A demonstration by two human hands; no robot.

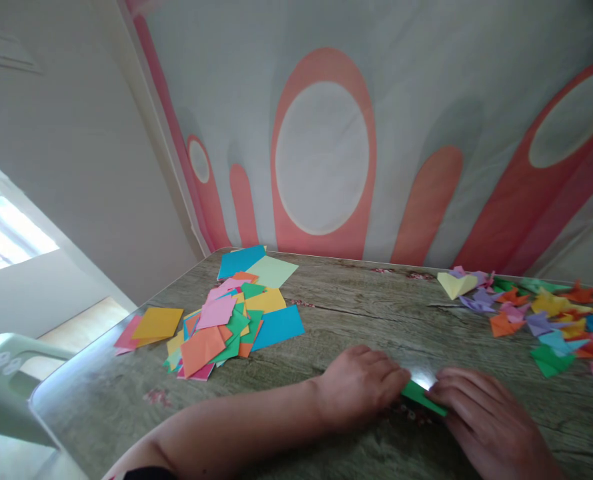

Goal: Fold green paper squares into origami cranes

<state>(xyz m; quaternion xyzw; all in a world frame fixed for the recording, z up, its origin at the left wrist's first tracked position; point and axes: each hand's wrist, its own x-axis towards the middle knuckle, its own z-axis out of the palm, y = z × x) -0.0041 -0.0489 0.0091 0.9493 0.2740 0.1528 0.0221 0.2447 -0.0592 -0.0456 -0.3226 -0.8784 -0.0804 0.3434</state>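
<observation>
A folded green paper [422, 397] lies on the wood-grain table [356, 320] near its front edge. My left hand [360, 385] presses on the paper's left end with fingers curled closed over it. Pressing the right end, my right hand [481, 412] has its fingers held together and laid on the strip. Only a narrow green band shows between the two hands; the rest is hidden under them.
A loose pile of flat coloured paper squares [226, 320] covers the table's left part. Several folded paper shapes [546, 313] lie scattered at the right. A pale green chair [6, 387] stands at the left. A patterned cloth [321, 147] hangs behind.
</observation>
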